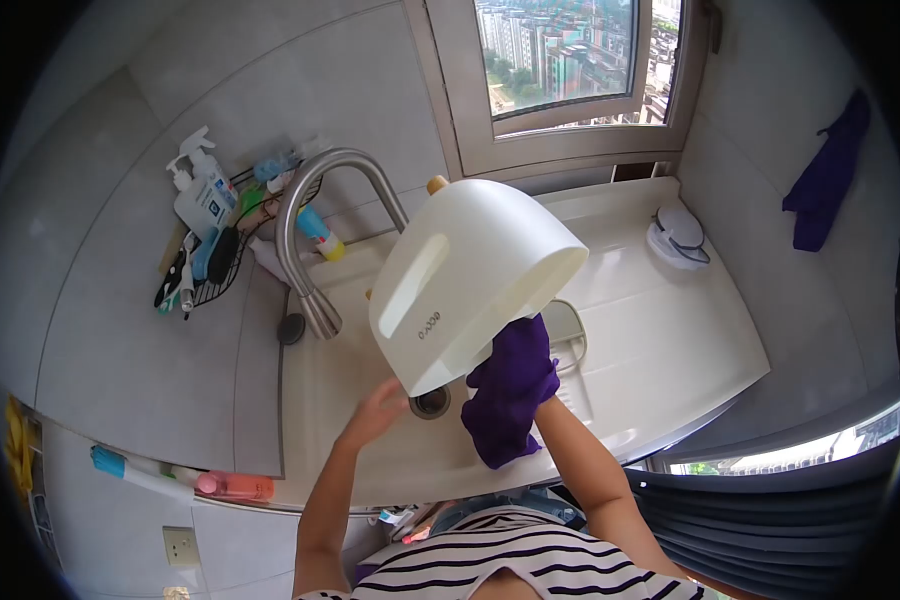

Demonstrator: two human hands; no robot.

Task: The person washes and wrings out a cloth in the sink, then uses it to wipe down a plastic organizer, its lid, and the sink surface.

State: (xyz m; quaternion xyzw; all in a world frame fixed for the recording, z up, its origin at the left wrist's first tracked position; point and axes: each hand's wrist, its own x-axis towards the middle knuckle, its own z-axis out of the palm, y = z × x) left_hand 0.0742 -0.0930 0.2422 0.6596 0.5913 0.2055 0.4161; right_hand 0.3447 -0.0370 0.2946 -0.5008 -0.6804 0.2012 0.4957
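Note:
A white, hollow, rounded plastic piece (480,255) with a long slot, dark lettering and small wooden knobs is tilted above the sink basin. My left hand (375,412) is at its lower left corner, fingers apart and slightly blurred; whether they touch the piece is unclear. A purple cloth (510,400) is bunched in my right hand (545,408), against the open underside of the piece. The cloth and the piece hide most of my right fingers. Below the lower corner, the round drain (430,402) shows in the basin.
A curved metal faucet (345,160) rises behind the piece. Pump bottles (202,195) and brushes fill a wire rack at left. A small white container (678,238) stands on the sink ledge (660,320) at right. Another purple cloth (828,175) hangs on the right wall.

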